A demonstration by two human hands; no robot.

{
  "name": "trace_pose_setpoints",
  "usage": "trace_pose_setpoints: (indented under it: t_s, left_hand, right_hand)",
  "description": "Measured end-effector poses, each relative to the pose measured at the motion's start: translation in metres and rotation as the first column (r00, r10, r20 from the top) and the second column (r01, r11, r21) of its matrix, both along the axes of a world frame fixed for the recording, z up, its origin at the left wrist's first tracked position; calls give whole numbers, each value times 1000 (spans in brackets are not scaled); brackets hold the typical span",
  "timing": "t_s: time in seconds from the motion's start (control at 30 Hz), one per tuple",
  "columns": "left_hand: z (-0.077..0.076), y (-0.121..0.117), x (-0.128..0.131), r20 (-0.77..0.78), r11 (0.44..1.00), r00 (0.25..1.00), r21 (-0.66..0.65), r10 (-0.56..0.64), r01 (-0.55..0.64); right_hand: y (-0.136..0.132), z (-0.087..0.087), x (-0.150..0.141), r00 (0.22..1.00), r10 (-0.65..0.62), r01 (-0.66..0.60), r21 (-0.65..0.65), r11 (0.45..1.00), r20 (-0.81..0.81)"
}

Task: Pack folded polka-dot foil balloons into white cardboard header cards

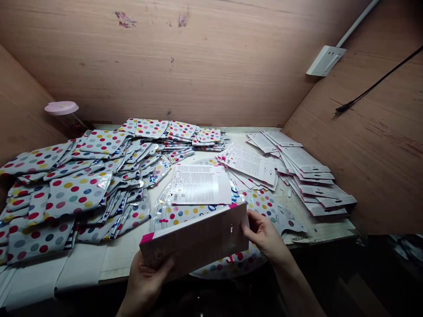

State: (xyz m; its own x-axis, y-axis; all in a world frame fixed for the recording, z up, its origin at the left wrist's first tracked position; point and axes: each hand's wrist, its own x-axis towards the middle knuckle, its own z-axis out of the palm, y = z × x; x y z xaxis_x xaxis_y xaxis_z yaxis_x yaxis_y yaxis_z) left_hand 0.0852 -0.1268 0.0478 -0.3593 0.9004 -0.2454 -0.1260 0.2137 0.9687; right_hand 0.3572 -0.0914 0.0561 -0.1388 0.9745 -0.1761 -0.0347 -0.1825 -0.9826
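Observation:
Both hands grip a stack of printed cards with pink edges, tilted above the table's front edge. My left hand is closed round its lower left end, thumb on the near face. At the right end, my right hand pinches the stack between thumb and fingers. Just behind it, a single printed card lies on a polka-dot plastic pouch. Part of that pouch is hidden under the cards and the stack.
Folded polka-dot pouches are heaped along the left and back. Overlapping cards lie at the right, and a fanned pile sits in the middle. A pink-lidded container stands back left. A cable hangs by the right wall.

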Motion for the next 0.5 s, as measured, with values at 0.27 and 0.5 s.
trace_pose_setpoints:
  t_s: [0.27, 0.5]
  left_hand:
    - [-1, -14, 11, 1, 999, 999, -5, 32, -32]
    - [5, -6, 1, 21, 1000, 1000, -15, 3, -2]
  right_hand:
    - [5, -10, -3, 999, -1, 4, -64, 998, 41]
    - [2, -12, 0, 996, 88, -88, -23, 996, -21]
